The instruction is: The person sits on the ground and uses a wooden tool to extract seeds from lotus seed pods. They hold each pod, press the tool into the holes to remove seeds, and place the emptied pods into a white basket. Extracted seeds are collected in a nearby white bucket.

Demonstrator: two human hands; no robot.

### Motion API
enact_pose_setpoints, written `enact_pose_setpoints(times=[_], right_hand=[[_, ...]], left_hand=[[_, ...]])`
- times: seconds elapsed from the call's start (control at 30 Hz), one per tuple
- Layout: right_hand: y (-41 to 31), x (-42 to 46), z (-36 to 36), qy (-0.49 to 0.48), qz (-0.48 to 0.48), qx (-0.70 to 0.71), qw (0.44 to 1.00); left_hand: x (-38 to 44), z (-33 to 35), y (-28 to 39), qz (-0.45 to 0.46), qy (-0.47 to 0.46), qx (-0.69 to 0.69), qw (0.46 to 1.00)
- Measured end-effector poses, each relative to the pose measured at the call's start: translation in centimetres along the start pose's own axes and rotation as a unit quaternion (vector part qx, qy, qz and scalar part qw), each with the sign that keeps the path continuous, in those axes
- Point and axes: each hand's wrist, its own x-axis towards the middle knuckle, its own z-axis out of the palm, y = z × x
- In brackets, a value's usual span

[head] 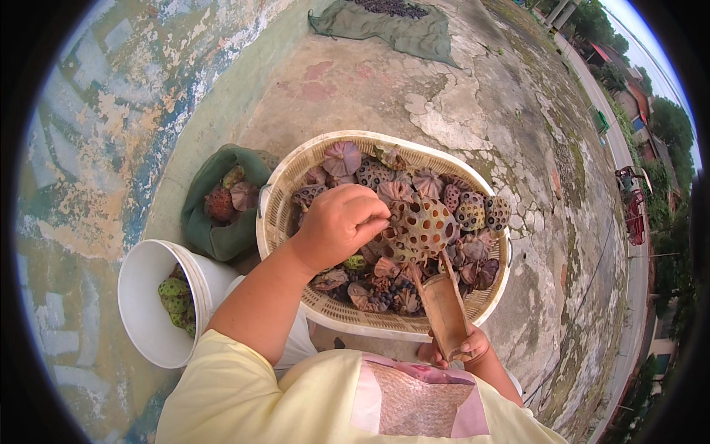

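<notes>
Before me stands an oval cream plastic basket (383,332) holding many lotus seed pods, with dark loose lotus seeds (396,288) low among them. My left hand (346,222) pinches the left rim of a large brownish lotus seed pod (421,228). Its face, full of round holes, is turned up toward me above the others. My right hand (468,347) grips the lower end of a split bamboo tool (444,311) near the basket's front rim. Two narrow prongs at the tool's far end reach the pod's lower edge; whether they touch it I cannot tell.
Left of the basket sits a green mesh bag (222,244) with several pods. A white plastic bucket (147,305) containing green pods leans nearer me. Beyond, dark seeds (388,8) lie on green netting (410,36). A peeling painted wall (111,139) bounds the left; cracked concrete (532,250) extends right.
</notes>
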Motion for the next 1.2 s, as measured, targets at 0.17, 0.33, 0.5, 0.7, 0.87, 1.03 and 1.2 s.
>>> enact_pose_setpoints(times=[0.17, 0.33, 0.5, 0.7, 0.87, 1.03, 1.2], right_hand=[[0.42, -0.09, -0.55, 0.002, 0.013, 0.024, 1.0], [0.47, 0.09, -0.33, 0.004, 0.013, 0.031, 0.999], [0.52, 0.02, -0.51, 0.007, 0.027, 0.05, 0.998], [0.38, -0.1, -0.4, 0.008, 0.025, 0.038, 0.999], [0.63, -0.21, -0.72, 0.001, 0.028, 0.048, 0.998], [0.53, -0.24, -0.57, 0.005, 0.02, 0.042, 0.999], [0.37, -0.29, -0.29, 0.01, 0.007, 0.03, 0.999]], left_hand=[[-0.02, 0.35, 0.1, 0.002, 0.017, 0.0, 1.0], [0.05, 0.26, 0.04, 0.033, 0.008, 0.007, 0.999], [0.15, 0.24, 0.07, 0.058, -0.005, 0.055, 0.997], [0.22, 0.09, 0.04, 0.065, -0.025, 0.081, 0.994], [-0.04, 0.27, -0.38, 0.063, -0.047, 0.087, 0.993], [-0.19, 0.52, -0.18, 0.046, -0.045, 0.088, 0.994], [0.15, 0.17, 0.17, 0.012, -0.055, 0.034, 0.998]])
